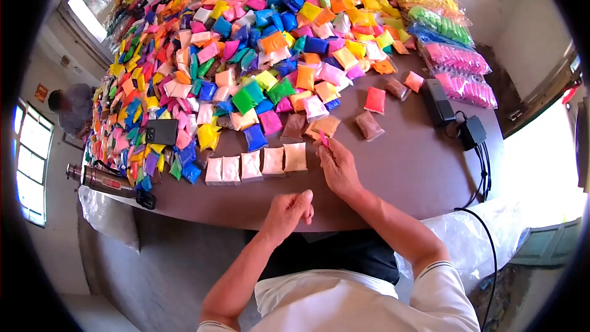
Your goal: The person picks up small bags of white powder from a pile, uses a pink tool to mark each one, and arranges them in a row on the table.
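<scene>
My right hand (339, 169) is over the table just right of a row of packets. Its thumb and fingers pinch a small, narrow pink piece (324, 139), whose exact kind I cannot make out. Right beyond its fingertips lies a tan packet (326, 125), with a brown packet (294, 127) beside it. My left hand (287, 216) hovers at the table's front edge, fingers curled in and nothing showing in them. Several pale pink and peach packets (251, 166) stand in a neat row ahead of it.
A big heap of coloured packets (246, 37) covers the back and left of the table (399, 166). A black phone (161, 131) rests on it. A flask (107, 182) lies at the left, black adapters (473, 132) with cables at the right. Bagged pink packets (465, 89) are stacked behind. A person (75, 107) is far left.
</scene>
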`<move>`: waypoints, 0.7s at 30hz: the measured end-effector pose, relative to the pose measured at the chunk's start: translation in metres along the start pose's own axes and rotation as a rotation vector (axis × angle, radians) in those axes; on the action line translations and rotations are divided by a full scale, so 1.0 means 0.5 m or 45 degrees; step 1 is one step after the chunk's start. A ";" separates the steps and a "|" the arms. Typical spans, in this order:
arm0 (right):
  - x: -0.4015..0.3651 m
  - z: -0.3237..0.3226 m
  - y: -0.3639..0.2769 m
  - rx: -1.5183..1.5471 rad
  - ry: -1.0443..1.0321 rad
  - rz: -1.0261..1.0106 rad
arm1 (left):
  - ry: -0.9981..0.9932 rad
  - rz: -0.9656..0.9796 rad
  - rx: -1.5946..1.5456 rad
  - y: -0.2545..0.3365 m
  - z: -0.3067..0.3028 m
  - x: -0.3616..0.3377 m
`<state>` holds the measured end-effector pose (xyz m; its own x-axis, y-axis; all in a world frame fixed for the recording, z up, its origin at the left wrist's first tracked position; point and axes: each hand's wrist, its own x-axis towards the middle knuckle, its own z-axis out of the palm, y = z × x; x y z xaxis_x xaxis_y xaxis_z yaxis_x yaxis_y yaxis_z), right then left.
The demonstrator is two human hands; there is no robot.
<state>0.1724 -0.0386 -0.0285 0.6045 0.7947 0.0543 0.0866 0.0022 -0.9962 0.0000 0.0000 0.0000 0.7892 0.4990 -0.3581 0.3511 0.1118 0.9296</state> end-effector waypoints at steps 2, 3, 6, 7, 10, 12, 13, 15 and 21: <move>0.006 0.003 -0.019 -0.182 0.121 -0.350 | 0.050 -0.015 -0.235 -0.005 -0.009 0.019; 0.028 0.004 -0.024 -0.195 0.114 -0.342 | 0.047 -0.019 -0.250 -0.010 -0.017 0.039; 0.101 0.015 -0.061 -0.373 0.271 -0.467 | 0.164 -0.067 -0.786 -0.019 -0.031 0.055; 0.127 0.017 -0.070 -0.374 0.272 -0.468 | 0.163 -0.066 -0.786 -0.024 -0.027 0.051; 0.213 0.027 -0.097 -0.449 0.321 -0.472 | 0.191 0.151 -0.593 -0.033 -0.014 0.030; 0.270 0.039 -0.111 -0.543 0.334 -0.403 | 0.220 0.214 -0.571 -0.042 -0.006 0.023; 0.292 0.043 -0.124 -0.582 0.304 -0.351 | 0.244 0.273 -0.548 -0.045 -0.001 0.021; 0.341 0.064 -0.118 -0.575 0.365 -0.400 | 0.271 0.271 -0.529 -0.051 0.007 0.021; 0.416 0.109 -0.128 -0.658 0.251 -0.191 | 0.303 0.375 -0.257 -0.076 0.021 0.016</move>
<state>0.2493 0.1599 0.0429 0.6880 0.6801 0.2535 0.5285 -0.2301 -0.8172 -0.0016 -0.0095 -0.0393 0.6946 0.7163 -0.0671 0.0041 0.0894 0.9960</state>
